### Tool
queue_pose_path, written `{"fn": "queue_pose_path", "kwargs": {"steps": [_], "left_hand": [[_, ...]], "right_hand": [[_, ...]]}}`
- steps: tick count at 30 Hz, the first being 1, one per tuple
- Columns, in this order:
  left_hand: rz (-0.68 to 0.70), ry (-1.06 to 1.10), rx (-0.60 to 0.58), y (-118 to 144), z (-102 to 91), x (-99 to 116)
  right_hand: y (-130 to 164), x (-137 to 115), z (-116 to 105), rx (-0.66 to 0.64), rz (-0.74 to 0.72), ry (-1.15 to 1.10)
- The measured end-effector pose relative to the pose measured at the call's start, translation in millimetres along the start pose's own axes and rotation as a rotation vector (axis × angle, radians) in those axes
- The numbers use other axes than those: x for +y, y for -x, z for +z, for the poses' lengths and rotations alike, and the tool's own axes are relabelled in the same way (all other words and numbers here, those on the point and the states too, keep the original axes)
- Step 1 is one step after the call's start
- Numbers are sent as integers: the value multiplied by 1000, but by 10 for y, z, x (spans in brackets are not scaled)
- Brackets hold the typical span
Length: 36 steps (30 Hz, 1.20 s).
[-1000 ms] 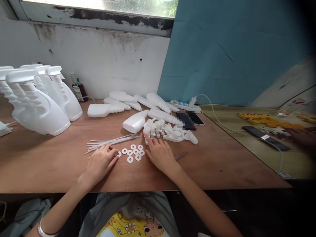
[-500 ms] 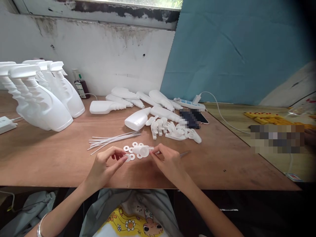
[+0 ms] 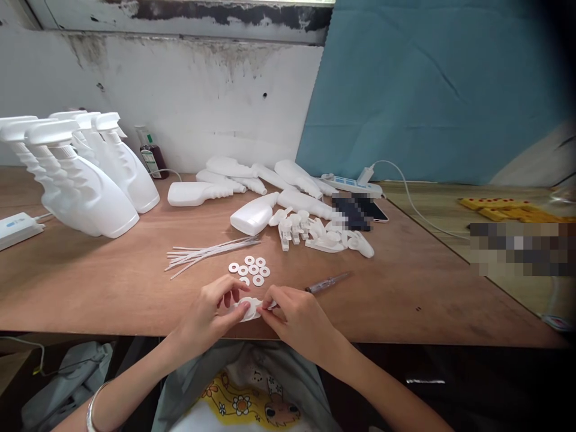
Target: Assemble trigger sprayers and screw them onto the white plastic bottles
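Note:
My left hand (image 3: 211,313) and my right hand (image 3: 292,315) meet at the near edge of the wooden table (image 3: 112,288). Between their fingertips they hold a white spray-trigger head (image 3: 250,308), and the left fingers press a small white washer against it. Just beyond lie several loose white washers (image 3: 250,269) and a bundle of thin white dip tubes (image 3: 211,249). A heap of white trigger heads (image 3: 321,234) sits farther back, to the right.
Assembled white spray bottles (image 3: 85,180) stand at the far left. Empty bottles (image 3: 252,198) lie at the back. A pen-like tool (image 3: 327,282), a phone (image 3: 360,211), a power strip (image 3: 351,183) and a small brown bottle (image 3: 150,157) are also there.
My right hand took a trigger head from the heap and brought it to the table's near edge. My left hand picked up a washer and now presses it to the head.

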<state>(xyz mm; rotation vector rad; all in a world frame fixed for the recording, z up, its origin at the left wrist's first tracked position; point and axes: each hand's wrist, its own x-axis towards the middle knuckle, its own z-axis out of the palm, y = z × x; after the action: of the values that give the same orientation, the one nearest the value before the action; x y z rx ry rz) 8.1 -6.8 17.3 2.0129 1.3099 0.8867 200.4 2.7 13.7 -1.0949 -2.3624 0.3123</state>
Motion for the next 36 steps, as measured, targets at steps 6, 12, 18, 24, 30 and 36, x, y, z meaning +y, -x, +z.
{"fn": "queue_pose_path", "kwargs": {"steps": [6,12,18,24,30,36], "left_hand": [[239,-33,-71,36,-66,-8],[404,-182,54,40,17,-143],[492,-225,98,9,47,-185],[563,-266,142,-4,46,-207],[582,-256,161,5,54,-214],[600,-214,192,-8,58,-240]], "right_hand": [[-1,29,1,-16,0,65],[-14,16,-39,-1,-161,-3],[-36,-8,-54,-86,-276,83],[-51,27,-36,-68,-291,93],[-77,57,-26,-50,-314,95],[-109,49,-27,-49,-328,165]]}}
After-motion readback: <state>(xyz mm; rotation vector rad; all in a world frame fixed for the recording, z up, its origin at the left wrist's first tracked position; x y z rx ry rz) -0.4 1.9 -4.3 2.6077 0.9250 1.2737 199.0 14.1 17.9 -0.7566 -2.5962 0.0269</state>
